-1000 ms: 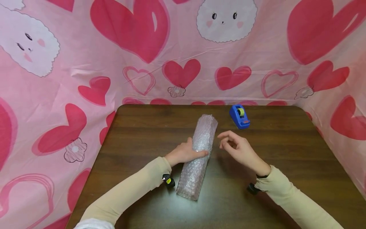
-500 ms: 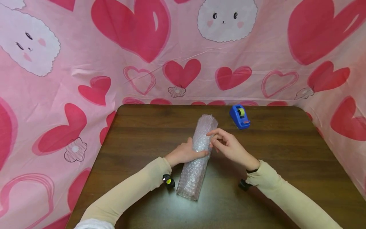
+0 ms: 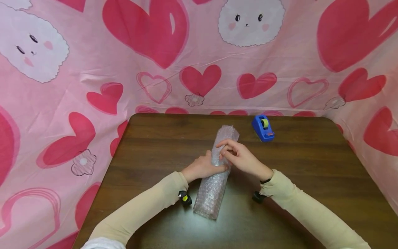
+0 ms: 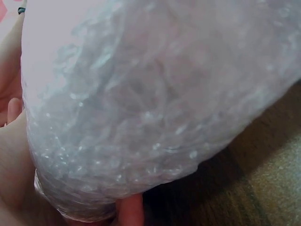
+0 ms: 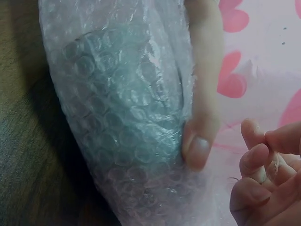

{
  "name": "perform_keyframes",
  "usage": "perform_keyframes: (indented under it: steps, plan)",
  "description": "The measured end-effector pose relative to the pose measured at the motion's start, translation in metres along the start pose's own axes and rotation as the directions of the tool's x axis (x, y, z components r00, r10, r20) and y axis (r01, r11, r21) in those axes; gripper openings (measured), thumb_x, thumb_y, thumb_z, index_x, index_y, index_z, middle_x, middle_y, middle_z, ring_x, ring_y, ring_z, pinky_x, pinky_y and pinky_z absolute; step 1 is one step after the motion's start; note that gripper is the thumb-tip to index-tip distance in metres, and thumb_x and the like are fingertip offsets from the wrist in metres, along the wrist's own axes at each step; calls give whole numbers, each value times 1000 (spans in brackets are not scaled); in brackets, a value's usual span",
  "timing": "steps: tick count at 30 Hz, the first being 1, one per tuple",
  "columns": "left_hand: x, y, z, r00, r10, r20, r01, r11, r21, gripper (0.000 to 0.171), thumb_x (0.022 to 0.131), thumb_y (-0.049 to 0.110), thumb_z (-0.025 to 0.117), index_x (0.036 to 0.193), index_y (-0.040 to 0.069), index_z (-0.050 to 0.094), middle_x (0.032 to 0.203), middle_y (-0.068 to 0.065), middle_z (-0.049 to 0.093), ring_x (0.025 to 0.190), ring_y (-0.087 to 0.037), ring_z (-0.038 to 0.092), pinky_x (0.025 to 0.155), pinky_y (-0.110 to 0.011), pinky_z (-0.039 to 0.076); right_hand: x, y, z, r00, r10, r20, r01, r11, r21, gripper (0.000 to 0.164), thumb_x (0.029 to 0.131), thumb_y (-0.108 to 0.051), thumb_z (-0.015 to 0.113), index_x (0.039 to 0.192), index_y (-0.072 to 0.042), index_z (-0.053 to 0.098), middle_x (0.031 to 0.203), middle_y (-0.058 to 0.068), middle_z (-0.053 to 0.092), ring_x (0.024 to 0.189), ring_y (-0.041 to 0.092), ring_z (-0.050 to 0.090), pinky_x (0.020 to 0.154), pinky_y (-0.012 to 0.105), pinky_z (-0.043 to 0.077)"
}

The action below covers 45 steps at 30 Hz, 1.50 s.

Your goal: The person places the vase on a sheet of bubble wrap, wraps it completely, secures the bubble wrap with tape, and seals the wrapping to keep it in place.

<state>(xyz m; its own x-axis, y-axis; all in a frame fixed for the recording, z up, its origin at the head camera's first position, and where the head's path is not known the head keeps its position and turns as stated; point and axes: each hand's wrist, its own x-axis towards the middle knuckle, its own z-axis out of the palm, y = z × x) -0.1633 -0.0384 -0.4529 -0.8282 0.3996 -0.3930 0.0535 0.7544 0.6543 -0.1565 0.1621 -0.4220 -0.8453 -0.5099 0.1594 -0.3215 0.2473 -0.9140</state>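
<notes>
A long bundle in bubble wrap (image 3: 210, 197) lies slantwise on the brown table. My left hand (image 3: 203, 167) grips it around the middle, thumb across the top; a fingertip (image 4: 130, 209) shows under its edge in the left wrist view. Something pale green (image 5: 127, 99) shows through the wrap in the right wrist view. Over the bundle's upper half hovers my right hand (image 3: 240, 157), fingers bent. Its thumb and forefinger pinch a small piece of clear tape (image 5: 273, 167), seen in the right wrist view.
A blue tape dispenser (image 3: 263, 128) with a yellowish roll stands at the back right of the table (image 3: 311, 155). Behind the table hangs a pink cloth (image 3: 124, 41) printed with hearts.
My right hand has moved left, from beside the bundle to over its upper half. The left hand has kept its grip, and the bundle has stayed in place.
</notes>
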Motion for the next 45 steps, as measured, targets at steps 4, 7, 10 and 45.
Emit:
perform_keyframes:
  steps: [4,7,10,45]
  plan:
    - [2,0,1,1000,4,-3,-4,1000,8,113,83,78,63,152,-6,33,138,-32,57,114,-36,66,88,-47,56,0,2,0,999,37,-30,-38,999,-19,24,104,-3,58,127,5,61,87,15,73,59,30,55,54,26,47]
    - [2,0,2,1000,10,-7,-10,1000,8,113,83,79,63,152,-6,34,137,-31,57,114,-36,66,87,-47,57,-2,3,0,997,61,-56,-62,998,-25,22,105,-3,57,125,4,62,86,15,74,58,28,55,54,25,46]
    - [2,0,1,1000,19,-7,-19,1000,2,111,83,79,63,151,-5,35,135,-30,59,111,-35,67,86,-46,57,-6,5,0,994,82,-76,-84,996,-29,20,104,-3,56,122,3,62,84,14,74,56,25,54,53,25,46]
    - [1,-2,0,1000,20,10,-20,999,-35,115,82,81,62,153,-5,32,135,-28,57,103,-29,66,82,-46,58,-16,21,7,962,196,-188,-243,931,-272,22,96,-20,76,103,-5,61,63,-1,61,55,11,53,53,26,45]
